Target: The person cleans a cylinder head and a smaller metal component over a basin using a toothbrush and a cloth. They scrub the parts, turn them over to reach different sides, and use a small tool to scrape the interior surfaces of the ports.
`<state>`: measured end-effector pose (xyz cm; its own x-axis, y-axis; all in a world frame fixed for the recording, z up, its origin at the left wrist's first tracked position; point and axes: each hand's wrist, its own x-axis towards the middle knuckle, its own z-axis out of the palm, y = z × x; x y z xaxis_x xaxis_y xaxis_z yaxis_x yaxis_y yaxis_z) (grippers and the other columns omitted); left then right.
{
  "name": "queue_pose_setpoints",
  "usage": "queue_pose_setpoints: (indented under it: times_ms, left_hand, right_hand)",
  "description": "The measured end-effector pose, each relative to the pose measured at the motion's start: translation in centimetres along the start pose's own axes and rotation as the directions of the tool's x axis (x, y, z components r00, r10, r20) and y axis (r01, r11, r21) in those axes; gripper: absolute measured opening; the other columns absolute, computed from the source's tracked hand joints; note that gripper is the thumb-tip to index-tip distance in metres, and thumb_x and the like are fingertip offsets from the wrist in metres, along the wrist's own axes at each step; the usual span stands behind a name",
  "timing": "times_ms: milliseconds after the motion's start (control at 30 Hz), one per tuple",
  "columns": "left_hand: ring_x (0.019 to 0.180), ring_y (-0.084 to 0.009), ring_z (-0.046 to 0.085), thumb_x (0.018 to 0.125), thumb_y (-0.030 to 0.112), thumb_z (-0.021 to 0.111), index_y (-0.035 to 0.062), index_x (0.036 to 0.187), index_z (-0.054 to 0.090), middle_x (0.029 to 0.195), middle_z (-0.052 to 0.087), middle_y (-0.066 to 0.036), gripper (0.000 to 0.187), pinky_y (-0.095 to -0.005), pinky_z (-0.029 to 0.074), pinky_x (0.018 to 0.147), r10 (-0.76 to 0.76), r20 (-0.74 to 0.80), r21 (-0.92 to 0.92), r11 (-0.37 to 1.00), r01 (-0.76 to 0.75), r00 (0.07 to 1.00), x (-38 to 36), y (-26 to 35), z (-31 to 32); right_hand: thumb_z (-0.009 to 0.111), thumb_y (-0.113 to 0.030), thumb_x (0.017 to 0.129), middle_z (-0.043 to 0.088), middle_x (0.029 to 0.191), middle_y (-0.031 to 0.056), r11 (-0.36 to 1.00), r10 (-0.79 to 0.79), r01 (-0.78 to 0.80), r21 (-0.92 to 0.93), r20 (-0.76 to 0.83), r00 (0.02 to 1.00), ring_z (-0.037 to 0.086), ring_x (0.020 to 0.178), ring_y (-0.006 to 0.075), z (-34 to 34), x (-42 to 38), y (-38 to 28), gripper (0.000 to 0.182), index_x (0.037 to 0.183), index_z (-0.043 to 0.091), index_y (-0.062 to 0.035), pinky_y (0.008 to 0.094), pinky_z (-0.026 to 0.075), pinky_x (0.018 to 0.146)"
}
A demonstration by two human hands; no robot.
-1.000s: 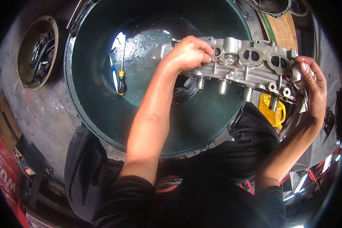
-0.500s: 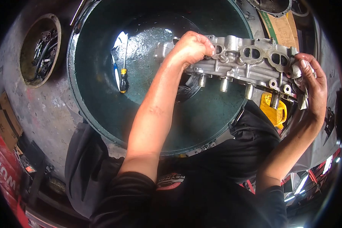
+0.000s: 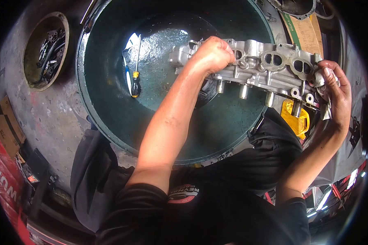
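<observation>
A long grey metal cylinder head [image 3: 253, 71], with oval twin ports along its upper face and short tubes below, lies over the right part of the dark green tub. My left hand [image 3: 216, 54] is closed at a port near its left part, fingertips pressed at the opening; whatever they pinch is hidden. My right hand [image 3: 338, 87] is closed around a crumpled whitish rag [image 3: 324, 87] against the head's right end. Inside the round tub [image 3: 106, 122], a yellow-and-black-handled screwdriver [image 3: 135, 85] and a blue-and-white handled tool [image 3: 128, 77] lie at the left.
A round pan [image 3: 27, 67] of small metal parts stands on the floor at left. Flattened cardboard [image 3: 308, 34] lies at upper right, beside a round metal housing [image 3: 300, 15]. A yellow plastic piece [image 3: 295, 122] sits below the head's right end. Another cardboard box [image 3: 8, 124] is at far left.
The view has shifted slightly. My left hand has turned a little, its fingers curled more tightly at the port. My right hand and the rag stay at the head's end.
</observation>
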<state>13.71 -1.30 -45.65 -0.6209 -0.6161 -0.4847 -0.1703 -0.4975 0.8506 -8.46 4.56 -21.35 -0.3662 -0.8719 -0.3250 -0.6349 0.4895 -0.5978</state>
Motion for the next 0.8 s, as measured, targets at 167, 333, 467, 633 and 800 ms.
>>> queue_pose_setpoints:
  times_ms: [167,333,467,633,800]
  left_hand:
    - [0.074,-0.0141,0.060,0.084,0.011,0.068,0.0009,0.087,0.070,0.078,0.068,-0.005,0.011,-0.0302,0.048,0.070,-0.005,-0.039,0.040,0.999,0.007,0.999,-1.0,0.1,0.7]
    - [0.070,-0.0113,0.059,0.081,0.009,0.071,0.0026,0.098,0.071,0.078,0.067,-0.003,0.018,-0.0285,0.048,0.066,-0.014,0.024,-0.093,0.995,0.016,1.000,-1.9,-0.9,-0.1]
    - [0.069,-0.0113,0.059,0.078,0.006,0.072,0.0042,0.093,0.071,0.077,0.068,-0.003,0.015,-0.0286,0.048,0.063,-0.030,0.041,-0.177,0.983,0.037,0.999,-1.4,-1.1,-0.1]
    - [0.069,-0.0116,0.060,0.075,0.006,0.073,0.0041,0.085,0.072,0.077,0.069,-0.003,0.010,-0.0277,0.047,0.063,-0.032,-0.008,-0.218,0.976,0.030,0.999,-0.7,-1.7,0.7]
    - [0.067,-0.0117,0.060,0.073,0.005,0.074,0.0037,0.079,0.072,0.075,0.069,-0.004,0.006,-0.0277,0.048,0.063,-0.026,-0.055,-0.193,0.981,0.014,0.998,-1.0,-1.4,1.3]
  right_hand:
    - [0.067,-0.032,0.092,0.066,0.096,0.0029,0.998,-0.010,0.009,-0.067,-0.011,1.000,0.061,0.080,0.0120,-0.2,-0.2,0.0,0.027,0.105,0.068,-0.0082,0.0235,0.047,0.069]
    - [0.067,-0.026,0.093,0.066,0.096,0.0035,0.999,-0.002,0.002,-0.045,-0.006,1.000,0.061,0.082,0.0124,-0.2,-0.5,-0.1,0.024,0.106,0.068,-0.0060,0.0255,0.049,0.070]
    - [0.067,-0.024,0.093,0.065,0.096,0.0045,0.999,0.002,-0.004,0.033,0.048,0.999,0.061,0.084,0.0134,-0.1,-0.9,-0.4,0.023,0.106,0.067,-0.0050,0.0258,0.049,0.073]
    - [0.067,-0.022,0.092,0.065,0.095,0.0052,0.995,-0.088,0.090,-0.037,0.055,0.995,0.062,0.085,0.0144,-0.7,-1.1,0.5,0.024,0.107,0.065,-0.0027,0.0261,0.048,0.077]
    - [0.066,-0.020,0.093,0.064,0.097,0.0051,0.995,-0.090,0.093,-0.043,0.070,0.993,0.061,0.089,0.0149,-0.8,-1.9,0.7,0.023,0.105,0.065,-0.0008,0.0270,0.047,0.081]
